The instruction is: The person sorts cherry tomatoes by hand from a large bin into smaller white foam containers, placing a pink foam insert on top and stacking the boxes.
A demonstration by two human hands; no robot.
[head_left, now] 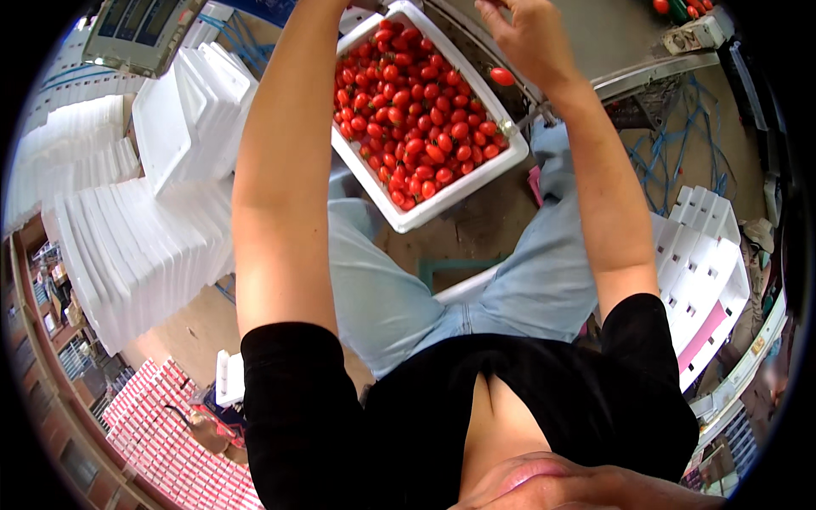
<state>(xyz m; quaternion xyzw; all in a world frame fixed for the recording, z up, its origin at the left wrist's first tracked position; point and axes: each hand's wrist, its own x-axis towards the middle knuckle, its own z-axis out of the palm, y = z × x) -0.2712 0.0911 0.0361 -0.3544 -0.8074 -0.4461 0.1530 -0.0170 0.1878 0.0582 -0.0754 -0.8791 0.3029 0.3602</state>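
A white foam tray (404,223) full of small red cherry tomatoes (416,110) is tilted in front of me, above my knees. My right hand (529,38) is beyond the tray's right side at the top edge. Its thumb side shows, but the fingertips are cut off, so what it holds is hidden. Just below that hand is a single cherry tomato (501,76), apart from the heap; I cannot tell whether it rests on anything. My left forearm (293,102) passes along the tray's left side, and my left hand lies past the top edge.
Stacked white foam trays (144,246) stand on the left, below a grey device with display panels (140,34). More white crates (701,280) are at right. Blue straps (684,144) lie tangled on the floor. A metal-edged surface (612,38) at upper right carries several tomatoes (661,7).
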